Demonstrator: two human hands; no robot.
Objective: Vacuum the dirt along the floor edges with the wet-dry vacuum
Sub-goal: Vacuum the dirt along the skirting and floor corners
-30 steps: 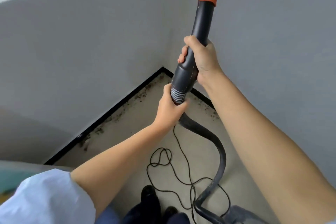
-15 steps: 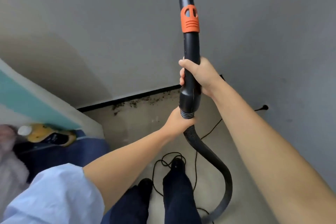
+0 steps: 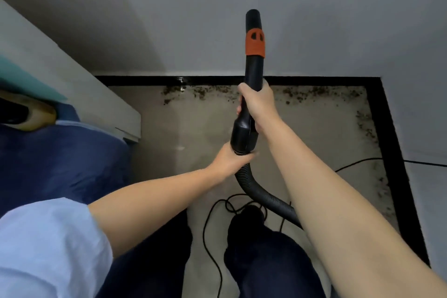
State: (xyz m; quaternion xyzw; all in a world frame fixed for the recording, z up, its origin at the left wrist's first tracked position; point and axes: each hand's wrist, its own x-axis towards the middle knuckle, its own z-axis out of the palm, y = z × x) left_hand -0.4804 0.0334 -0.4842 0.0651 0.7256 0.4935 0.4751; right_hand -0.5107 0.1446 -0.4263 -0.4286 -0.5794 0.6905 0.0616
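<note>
Nearest the body, the left hand [image 3: 229,161] is wrapped around the hose [image 3: 261,191] just under the cuff. Just beyond it, the right hand [image 3: 257,104] is clamped on the black nozzle tube [image 3: 252,70], whose long axis is pointed up and away, its mouth raised against the wall. Beyond and below both hands, the dirt [image 3: 205,93] is strewn along the black skirting [image 3: 302,79], so the tube probably needs tipping down.

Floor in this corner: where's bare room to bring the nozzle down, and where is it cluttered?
Free: bare beige floor between the white cabinet and the black vacuum wand. Crowded: dirt specks along the black baseboard and the right edge; thin black cord looped near the dark shoe.
</note>
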